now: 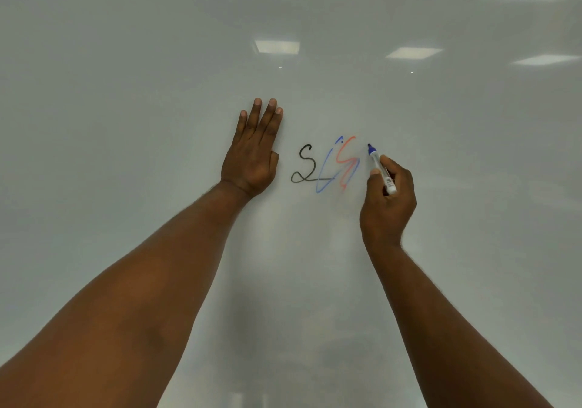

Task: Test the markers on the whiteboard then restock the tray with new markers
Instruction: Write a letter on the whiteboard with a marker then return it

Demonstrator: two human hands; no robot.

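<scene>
The right hand's thumb and curled fingers pinch a blue marker by its white barrel, right of the frame's centre. The marker's long axis runs steeply, leaning slightly left, with the uncapped blue tip pointing up and to the upper left and the back end sunk into the hand. Whether the tip touches the whiteboard cannot be told. Just left of the tip lie a red scribble, a blue scribble and a black scribble, overlapping in a row. Further left, the left hand lies flat on the board, its fingers straight, close together and pointing up. Both bare forearms reach in from the lower corners. Ceiling lights are reflected across the upper board.
</scene>
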